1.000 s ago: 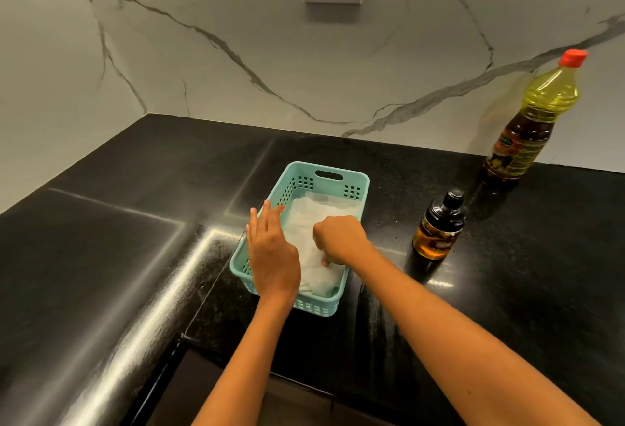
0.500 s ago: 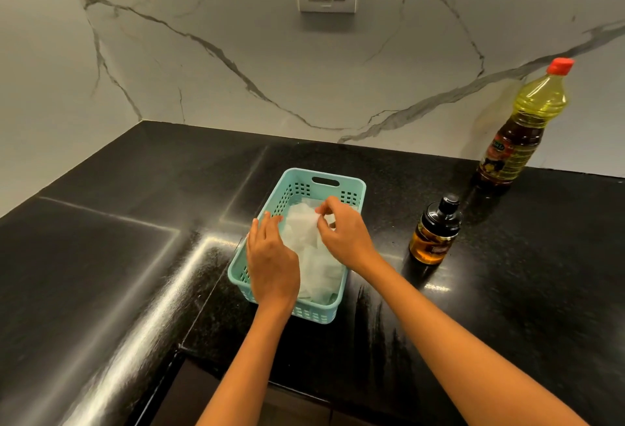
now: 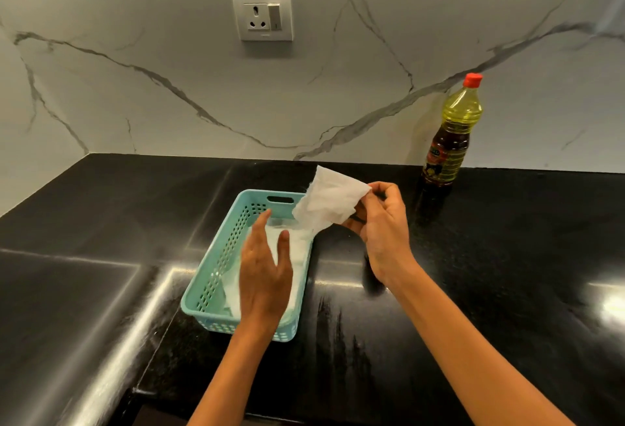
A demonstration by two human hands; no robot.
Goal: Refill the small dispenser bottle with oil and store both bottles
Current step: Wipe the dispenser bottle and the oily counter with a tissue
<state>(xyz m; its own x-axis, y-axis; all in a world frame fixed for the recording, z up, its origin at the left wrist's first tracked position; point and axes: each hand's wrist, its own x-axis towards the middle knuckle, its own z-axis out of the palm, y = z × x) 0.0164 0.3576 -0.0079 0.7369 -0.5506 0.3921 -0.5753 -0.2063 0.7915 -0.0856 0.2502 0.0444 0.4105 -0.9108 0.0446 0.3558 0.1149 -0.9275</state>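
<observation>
The right hand point(image 3: 382, 229) has its grip closed on a white paper sheet point(image 3: 324, 202). It pinches one edge between thumb and fingertips and holds the sheet above the far right corner of the teal basket point(image 3: 220, 256). The sheet's lower end trails down toward the rest of the paper point(image 3: 233, 290) lying inside. The left hand point(image 3: 263, 277) is spread with straight fingers over that paper, gripping nothing; whether it presses down or only hovers is not clear. The large oil bottle point(image 3: 453, 134) stands capped and upright at the back of the bench point(image 3: 507, 273) against the wall, well apart from both hands. The small dispenser bottle does not show plainly and may sit hidden behind the right hand. That is the chief risk: if it stands there unseen, a sideways sweep of the right wrist could knock it over. The thin sheet could also tear at the pinch, or drag the other paper out with it if the left hand is not holding that down. The light basket could slide on the glossy bench. The refilling looks not yet begun.
</observation>
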